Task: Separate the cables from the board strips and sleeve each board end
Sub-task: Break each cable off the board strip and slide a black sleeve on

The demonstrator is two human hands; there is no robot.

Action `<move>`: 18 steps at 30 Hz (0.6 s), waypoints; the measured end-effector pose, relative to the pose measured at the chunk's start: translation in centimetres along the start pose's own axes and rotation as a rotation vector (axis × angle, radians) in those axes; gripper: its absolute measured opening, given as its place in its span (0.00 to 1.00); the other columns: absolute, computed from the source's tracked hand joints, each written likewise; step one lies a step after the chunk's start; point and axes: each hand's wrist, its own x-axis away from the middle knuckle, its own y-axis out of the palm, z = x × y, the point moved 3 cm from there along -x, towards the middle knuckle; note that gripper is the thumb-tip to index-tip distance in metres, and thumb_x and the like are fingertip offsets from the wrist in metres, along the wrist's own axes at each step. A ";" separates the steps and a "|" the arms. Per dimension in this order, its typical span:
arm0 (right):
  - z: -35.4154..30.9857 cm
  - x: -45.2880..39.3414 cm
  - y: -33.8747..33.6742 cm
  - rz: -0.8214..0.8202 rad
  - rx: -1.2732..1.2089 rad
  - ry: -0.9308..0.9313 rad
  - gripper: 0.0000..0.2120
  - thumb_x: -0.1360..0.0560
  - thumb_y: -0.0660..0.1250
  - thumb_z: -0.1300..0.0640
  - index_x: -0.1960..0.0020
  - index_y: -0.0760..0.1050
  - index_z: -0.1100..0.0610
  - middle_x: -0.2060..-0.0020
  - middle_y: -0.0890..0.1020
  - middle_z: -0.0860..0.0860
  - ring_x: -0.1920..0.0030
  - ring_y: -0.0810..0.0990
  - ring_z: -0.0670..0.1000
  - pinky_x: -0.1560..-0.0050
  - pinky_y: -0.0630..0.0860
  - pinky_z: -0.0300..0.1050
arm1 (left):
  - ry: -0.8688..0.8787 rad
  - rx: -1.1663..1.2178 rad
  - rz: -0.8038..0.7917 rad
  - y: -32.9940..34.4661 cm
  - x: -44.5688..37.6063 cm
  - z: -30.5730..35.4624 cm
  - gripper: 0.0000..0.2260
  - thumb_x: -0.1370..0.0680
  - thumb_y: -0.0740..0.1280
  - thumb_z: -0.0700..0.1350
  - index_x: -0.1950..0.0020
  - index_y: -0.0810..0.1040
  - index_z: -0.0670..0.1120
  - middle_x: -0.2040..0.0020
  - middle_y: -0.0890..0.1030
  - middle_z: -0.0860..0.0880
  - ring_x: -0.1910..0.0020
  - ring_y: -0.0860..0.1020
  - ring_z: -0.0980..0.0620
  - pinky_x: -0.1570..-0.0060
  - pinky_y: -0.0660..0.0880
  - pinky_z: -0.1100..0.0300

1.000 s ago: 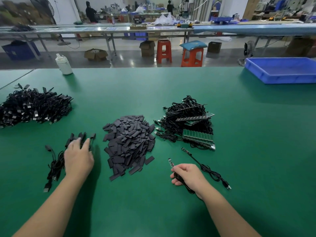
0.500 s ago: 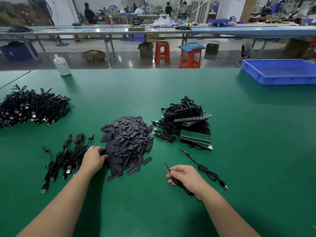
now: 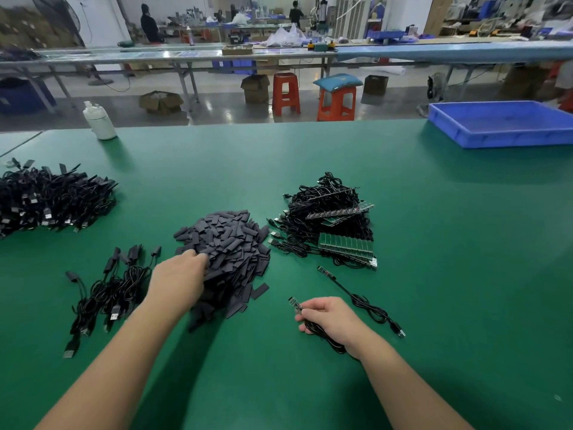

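Black sleeves (image 3: 228,252) lie heaped at centre; left hand (image 3: 178,279) reaches into the heap's 8 o'clock edge, fingers buried, so whether it pinches one cannot be told. Right hand (image 3: 330,318) grips a cable (image 3: 322,336), its board end (image 3: 294,304) protruding toward 11 o'clock. Risk: flat sleeves cling together, so several may lift at once. Blue bin (image 3: 502,139) at 2 o'clock appears empty.

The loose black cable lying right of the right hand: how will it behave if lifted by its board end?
The loose cable would probably hang limp, since it lies in soft kinks. It looks thin, so likely light. Its plug end might drag over the green table.
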 end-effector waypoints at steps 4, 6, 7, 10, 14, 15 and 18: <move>-0.1 0.1 -0.2 -0.031 -0.027 0.029 0.07 0.21 0.68 0.64 0.46 0.79 0.55 0.56 0.87 0.54 0.54 0.87 0.51 0.54 0.81 0.39 | 0.038 0.291 0.005 -1.4 0.6 3.3 0.10 0.20 0.64 0.42 0.43 0.81 0.53 0.51 0.78 0.50 0.54 0.80 0.46 0.56 0.77 0.55; -0.2 0.0 -0.1 -0.033 -0.028 0.035 0.07 0.21 0.68 0.64 0.46 0.79 0.54 0.56 0.87 0.54 0.55 0.87 0.52 0.54 0.81 0.39 | 0.076 0.695 -0.020 -1.6 1.4 5.2 0.08 0.21 0.68 0.42 0.46 0.84 0.52 0.56 0.82 0.51 0.59 0.81 0.50 0.56 0.77 0.60; -0.1 0.0 -0.1 -0.032 -0.029 0.035 0.07 0.21 0.67 0.64 0.46 0.80 0.55 0.57 0.87 0.54 0.55 0.87 0.52 0.55 0.80 0.39 | 0.071 0.928 -0.079 -1.4 1.9 6.3 0.07 0.22 0.69 0.41 0.49 0.85 0.51 0.61 0.84 0.51 0.65 0.81 0.54 0.60 0.77 0.64; -0.1 0.0 -0.1 -0.029 -0.031 0.036 0.07 0.21 0.67 0.65 0.47 0.80 0.56 0.60 0.86 0.55 0.58 0.86 0.51 0.56 0.80 0.39 | 0.001 1.339 -0.288 0.0 3.0 8.9 0.08 0.22 0.69 0.36 0.51 0.84 0.48 0.68 0.83 0.47 0.71 0.79 0.52 0.64 0.77 0.64; 0.0 -0.1 0.0 -0.027 -0.003 0.027 0.07 0.22 0.66 0.65 0.48 0.80 0.58 0.63 0.86 0.53 0.61 0.85 0.50 0.58 0.80 0.39 | 0.004 1.396 -0.393 1.8 3.9 10.6 0.13 0.24 0.69 0.32 0.39 0.79 0.38 0.65 0.83 0.48 0.67 0.80 0.55 0.59 0.78 0.64; 0.0 -0.1 0.0 -0.028 0.007 0.027 0.07 0.22 0.66 0.65 0.48 0.80 0.58 0.63 0.86 0.53 0.60 0.85 0.50 0.57 0.80 0.39 | 0.007 1.381 -0.391 2.1 4.1 10.8 0.14 0.24 0.69 0.32 0.38 0.78 0.37 0.64 0.82 0.49 0.67 0.80 0.55 0.59 0.78 0.64; 0.0 -0.2 0.0 -0.040 0.016 0.030 0.07 0.22 0.67 0.65 0.48 0.81 0.58 0.64 0.86 0.53 0.61 0.85 0.50 0.57 0.80 0.39 | 0.048 1.255 -0.338 2.7 4.6 11.0 0.13 0.22 0.69 0.35 0.38 0.79 0.40 0.60 0.80 0.50 0.68 0.79 0.57 0.59 0.78 0.64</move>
